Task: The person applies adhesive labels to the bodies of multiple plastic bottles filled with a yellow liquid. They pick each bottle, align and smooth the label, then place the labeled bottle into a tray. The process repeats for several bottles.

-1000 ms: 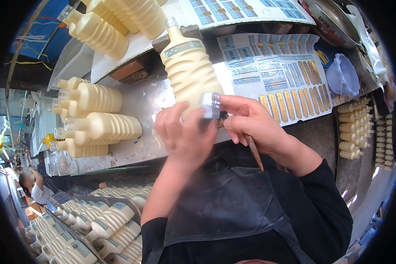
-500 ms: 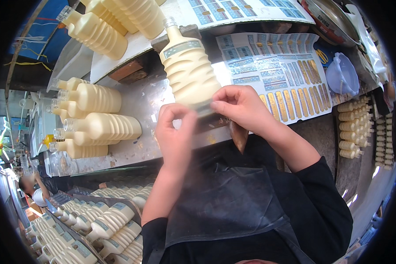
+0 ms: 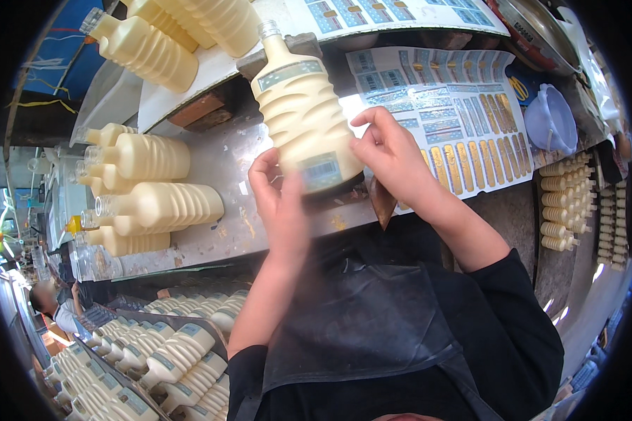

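Observation:
A cream ribbed plastic bottle (image 3: 305, 116) lies tilted in front of me, its clear neck away from me and propped on a block (image 3: 288, 52). A blue strip label (image 3: 288, 74) crosses its shoulder, and a blue rectangular label (image 3: 321, 170) sits flat near its base. My left hand (image 3: 277, 200) is at the lower left edge, thumb over the label's left side and apart from the forefinger; the thumb is blurred. My right hand (image 3: 390, 151) is beside the bottle's right edge, fingers bent and apart, with nothing visible between them.
A sheet of blue and gold labels (image 3: 442, 119) lies to the right, beside a lilac bucket (image 3: 551, 119). Unlabelled bottles (image 3: 158, 203) lie at left, more (image 3: 147, 52) on a raised white board. Labelled bottles (image 3: 175, 351) fill trays below left, near another person (image 3: 63, 312).
The blue rectangular label now lies flat on the bottle's base, where both hands were pinching before. My right hand has lifted away up the right edge; the left has shifted slightly.

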{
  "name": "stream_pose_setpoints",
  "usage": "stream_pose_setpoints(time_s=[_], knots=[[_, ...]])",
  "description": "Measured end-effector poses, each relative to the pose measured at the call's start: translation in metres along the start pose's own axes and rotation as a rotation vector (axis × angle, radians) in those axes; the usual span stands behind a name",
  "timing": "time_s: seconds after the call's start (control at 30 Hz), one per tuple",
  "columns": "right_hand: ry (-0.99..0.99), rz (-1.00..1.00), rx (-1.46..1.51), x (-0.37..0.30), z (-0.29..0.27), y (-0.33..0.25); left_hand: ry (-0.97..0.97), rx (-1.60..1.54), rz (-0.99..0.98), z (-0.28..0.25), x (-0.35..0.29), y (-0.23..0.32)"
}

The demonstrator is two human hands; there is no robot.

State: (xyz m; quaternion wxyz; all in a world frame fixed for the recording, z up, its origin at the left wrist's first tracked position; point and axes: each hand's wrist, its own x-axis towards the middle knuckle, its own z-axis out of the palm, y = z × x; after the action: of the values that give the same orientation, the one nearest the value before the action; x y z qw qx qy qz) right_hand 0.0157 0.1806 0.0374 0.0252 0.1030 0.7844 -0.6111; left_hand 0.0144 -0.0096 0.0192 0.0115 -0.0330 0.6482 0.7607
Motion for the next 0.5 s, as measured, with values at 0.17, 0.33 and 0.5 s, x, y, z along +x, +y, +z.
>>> stream_pose_setpoints(time_s=[0.17,0.33,0.5], knots=[[0.172,-0.149,-0.364,-0.008,0.019,-0.012,0.002,0.256,0.073,0.0,0.013,-0.011],[0.07,0.011,-0.083,0.005,0.008,0.006,-0.014,0.045,0.018,0.0,0.016,-0.009],[0.203,-0.285,-0.405,-0.001,0.023,0.021,-0.05,0.069,0.056,0.004,0.01,-0.018]])
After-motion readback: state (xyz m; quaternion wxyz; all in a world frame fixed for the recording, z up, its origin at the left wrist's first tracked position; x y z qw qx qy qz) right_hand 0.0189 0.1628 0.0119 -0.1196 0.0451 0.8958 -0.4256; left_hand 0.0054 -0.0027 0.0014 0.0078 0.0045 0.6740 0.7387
